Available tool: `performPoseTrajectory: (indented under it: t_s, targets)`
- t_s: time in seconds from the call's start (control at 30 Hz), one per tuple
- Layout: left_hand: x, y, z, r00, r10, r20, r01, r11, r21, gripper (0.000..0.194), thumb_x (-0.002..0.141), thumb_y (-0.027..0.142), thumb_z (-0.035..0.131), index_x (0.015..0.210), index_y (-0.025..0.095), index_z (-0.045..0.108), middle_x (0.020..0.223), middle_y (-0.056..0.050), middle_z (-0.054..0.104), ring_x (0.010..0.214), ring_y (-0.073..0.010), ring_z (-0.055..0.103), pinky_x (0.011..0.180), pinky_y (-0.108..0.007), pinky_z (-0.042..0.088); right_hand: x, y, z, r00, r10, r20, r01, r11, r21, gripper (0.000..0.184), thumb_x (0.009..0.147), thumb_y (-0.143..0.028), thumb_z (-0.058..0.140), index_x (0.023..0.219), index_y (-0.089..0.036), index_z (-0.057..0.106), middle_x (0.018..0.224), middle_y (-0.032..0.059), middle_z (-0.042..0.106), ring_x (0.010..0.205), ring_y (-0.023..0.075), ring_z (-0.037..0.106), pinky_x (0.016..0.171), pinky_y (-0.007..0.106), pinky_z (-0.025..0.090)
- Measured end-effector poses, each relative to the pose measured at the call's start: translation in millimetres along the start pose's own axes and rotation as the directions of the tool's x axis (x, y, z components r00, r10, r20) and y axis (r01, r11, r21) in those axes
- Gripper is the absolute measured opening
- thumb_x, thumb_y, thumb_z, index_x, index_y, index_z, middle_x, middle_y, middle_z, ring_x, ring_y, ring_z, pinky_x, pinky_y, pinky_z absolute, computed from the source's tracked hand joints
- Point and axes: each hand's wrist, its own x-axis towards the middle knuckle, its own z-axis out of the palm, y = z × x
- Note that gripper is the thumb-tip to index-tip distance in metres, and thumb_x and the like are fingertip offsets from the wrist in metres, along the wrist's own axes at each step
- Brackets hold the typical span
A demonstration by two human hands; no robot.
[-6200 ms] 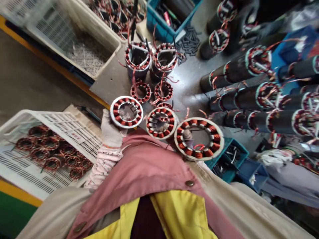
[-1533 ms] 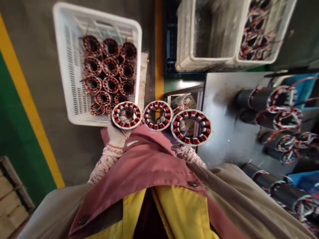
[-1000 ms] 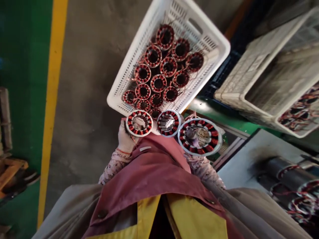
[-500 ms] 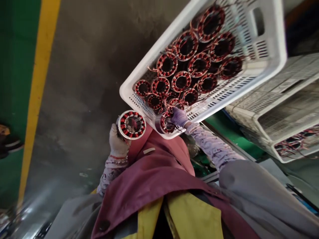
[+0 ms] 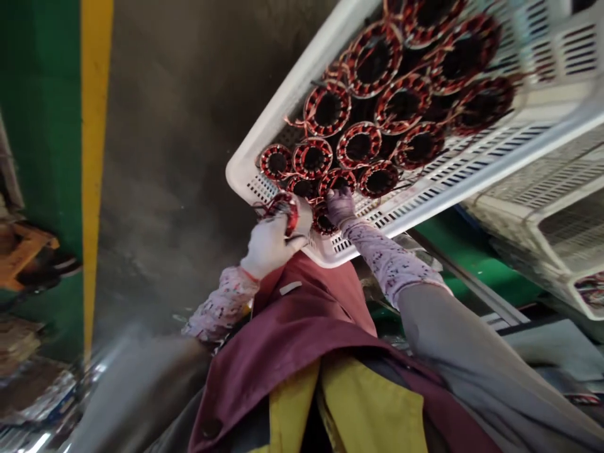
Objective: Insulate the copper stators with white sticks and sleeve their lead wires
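Observation:
My left hand (image 5: pixel 271 245) in a white glove is shut on a copper-wound motor stator (image 5: pixel 285 212), which is tilted almost edge-on just above the crate's near corner. My right hand (image 5: pixel 340 207) in a purple glove grips a second wound stator (image 5: pixel 323 220) low at the near end of a white perforated plastic crate (image 5: pixel 292 88). Most of that stator is hidden behind the glove. Several more wound stators (image 5: pixel 375 60) lie side by side in the crate, their red and copper coils facing up and loose wire ends showing.
A second white crate (image 5: pixel 557 207) lies at the right edge. Grey concrete floor (image 5: pixel 174 157) spreads left of the crate, bounded by a yellow stripe (image 5: pixel 94 157) and green paint (image 5: pixel 42 126). An orange object (image 5: pixel 28 264) lies at the far left. My jacket and sleeves fill the bottom.
My left hand has moved right toward the crate and turned its stator from face-on to nearly edge-on. The right hand's stator now sits further in among the crate's stators. The view has swung closer.

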Motion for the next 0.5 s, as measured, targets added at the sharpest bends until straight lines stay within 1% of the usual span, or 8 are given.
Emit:
performPoseTrajectory:
  t_s: [0.03,0.07,0.13,0.17,0.27,0.37,0.43,0.5]
  targets:
    - [13,4,9.8,0.998,0.023,0.057,-0.032,0.987,0.158,0.042,0.073,0.035,0.082,0.105,0.013,0.066,0.098,-0.016,0.072,0.119,-0.0423,0.062,0.111,-0.055,0.041,0,1,0,1.0,-0.009,-0.009,0.009,1.0,0.011,0.051,0.082,-0.005,0.048,0.132,-0.003,0.053,0.125,0.0231,0.065,0.117,0.03,0.059,0.117,0.047,0.027]
    - [27,6,20.4,0.992,0.037,0.12,-0.068,0.963,0.262,0.039,0.076,0.03,0.079,0.108,0.013,0.065,0.101,-0.018,0.072,0.122,-0.0434,0.06,0.115,-0.056,0.036,0,1,-1,1.0,-0.015,-0.018,0.016,1.0,0.021,0.051,0.081,-0.005,0.049,0.132,-0.003,0.053,0.124,0.0231,0.065,0.116,0.0302,0.059,0.117,0.047,0.027]
    - [57,6,41.7,0.976,0.048,0.212,-0.122,0.928,0.352,0.032,0.082,0.021,0.071,0.112,0.012,0.063,0.106,-0.02,0.073,0.126,-0.0417,0.059,0.12,-0.056,0.027,1,1,-1,0.999,-0.02,-0.04,0.022,0.999,0.048,0.049,0.082,-0.006,0.049,0.13,-0.004,0.055,0.123,0.0224,0.067,0.114,0.03,0.061,0.118,0.046,0.027]
    - [71,3,51.6,0.974,0.042,0.224,-0.124,0.921,0.369,0.03,0.085,0.018,0.067,0.113,0.011,0.064,0.107,-0.02,0.073,0.127,-0.0406,0.059,0.121,-0.056,0.024,2,0,0,0.999,-0.021,-0.049,0.024,0.998,0.065,0.047,0.082,-0.006,0.049,0.129,-0.005,0.056,0.121,0.0216,0.067,0.113,0.0297,0.061,0.118,0.046,0.027]
    - [108,-8,78.4,0.977,-0.006,0.212,-0.087,0.9,0.427,0.031,0.09,0.01,0.053,0.119,0.005,0.064,0.112,-0.025,0.072,0.131,-0.0392,0.057,0.12,-0.056,0.019,5,-2,3,0.997,-0.025,-0.07,0.033,0.992,0.121,0.043,0.085,-0.006,0.046,0.127,-0.005,0.058,0.118,0.0207,0.069,0.111,0.0289,0.062,0.119,0.044,0.027]
    - [127,-19,101.4,0.982,-0.051,0.18,-0.038,0.886,0.462,0.039,0.093,0.005,0.045,0.127,-0.005,0.06,0.119,-0.029,0.068,0.13,-0.0359,0.057,0.12,-0.053,0.019,8,-8,1,0.996,-0.008,-0.085,0.021,0.986,0.164,0.045,0.087,-0.004,0.041,0.129,-0.003,0.057,0.123,0.0232,0.067,0.117,0.0302,0.061,0.12,0.046,0.023]
    - [130,-23,111.4,0.986,-0.061,0.153,-0.016,0.888,0.46,0.04,0.097,0.011,0.048,0.134,-0.002,0.057,0.124,-0.025,0.067,0.129,-0.0321,0.057,0.12,-0.054,0.024,5,-13,-6,0.996,0.015,-0.082,0.0,0.983,0.185,0.046,0.088,-0.004,0.039,0.13,0.0,0.057,0.125,0.0248,0.066,0.122,0.0316,0.059,0.12,0.049,0.022]
    - [128,-23,115.0,0.99,-0.049,0.131,-0.014,0.898,0.439,0.041,0.098,0.026,0.057,0.135,0.007,0.058,0.13,-0.019,0.064,0.127,-0.0292,0.058,0.116,-0.055,0.036,-6,-16,-17,0.995,0.043,-0.091,-0.024,0.979,0.202,0.046,0.088,-0.006,0.043,0.132,0.001,0.055,0.129,0.025,0.065,0.13,0.0335,0.054,0.119,0.052,0.023]
